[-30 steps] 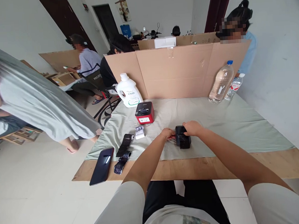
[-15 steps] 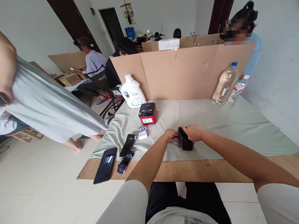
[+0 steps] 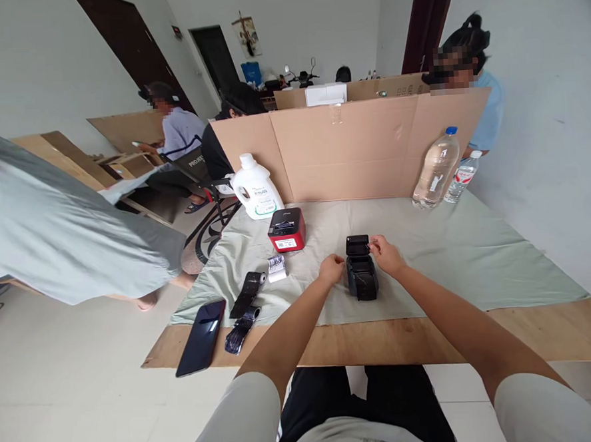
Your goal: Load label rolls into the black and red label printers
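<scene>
A small black receipt printer (image 3: pixel 363 277) stands on the cloth in front of me with its lid (image 3: pixel 358 245) raised, so its hollow faces up. My right hand (image 3: pixel 386 254) is at the right edge of that lid, thumb and fingertips drawn together on it. Just left of the printer is my left hand (image 3: pixel 332 269), its fingers curled in, with a slight gap to the casing and nothing visible in them. Farther left lie a white paper roll (image 3: pixel 277 267) with dark print and two dark printed paper strips (image 3: pixel 246 294) partly rolled up.
A red and black printer (image 3: pixel 287 230) and a white detergent jug (image 3: pixel 257 190) stand at back left. A phone (image 3: pixel 201 338) lies at the front left edge. Two water bottles (image 3: pixel 436 169) stand at back right before a cardboard screen (image 3: pixel 346 151). Other people are around the table.
The black printer's lid has swung up and back. My right hand has moved up with the lid, and my left hand has drawn slightly away from the casing. The view has shifted slightly.
</scene>
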Available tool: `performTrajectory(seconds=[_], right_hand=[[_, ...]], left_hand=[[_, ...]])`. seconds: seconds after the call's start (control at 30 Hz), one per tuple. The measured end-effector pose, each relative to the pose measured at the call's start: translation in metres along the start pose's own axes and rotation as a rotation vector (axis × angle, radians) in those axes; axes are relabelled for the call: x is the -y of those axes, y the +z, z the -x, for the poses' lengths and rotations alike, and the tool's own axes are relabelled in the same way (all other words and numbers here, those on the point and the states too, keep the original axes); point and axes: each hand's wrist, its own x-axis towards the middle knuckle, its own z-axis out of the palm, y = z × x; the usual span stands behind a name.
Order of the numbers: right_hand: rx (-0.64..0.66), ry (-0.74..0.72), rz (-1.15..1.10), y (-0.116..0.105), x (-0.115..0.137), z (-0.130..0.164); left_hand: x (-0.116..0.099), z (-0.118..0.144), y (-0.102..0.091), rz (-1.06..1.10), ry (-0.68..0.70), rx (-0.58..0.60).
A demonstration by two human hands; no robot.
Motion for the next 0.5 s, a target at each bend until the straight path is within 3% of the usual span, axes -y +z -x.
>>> performTrajectory(seconds=[0.1,0.17,0.2,0.4,0.5], right_hand=[[-0.066,0.034,-0.27,0.014,-0.012,0.013],[-0.13,0.065,-0.334,0.025,-0.018,0.025],[-0.163,0.084,-0.344,0.031,-0.02,0.031],[-0.31,0.13,-0.359,0.059,-0.025,0.07],[-0.354,0.113,-0.366,0.066,-0.026,0.076]], left_hand=[[-0.009,0.008,0.008,-0.214,0.341,-0.141],[-0.018,0.01,0.013,-0.38,0.544,-0.123],[-0.025,0.01,0.016,-0.443,0.583,-0.088],[-0.063,0.001,0.028,-0.984,0.461,0.061],[-0.069,-0.001,0.033,-1.128,0.48,0.048]])
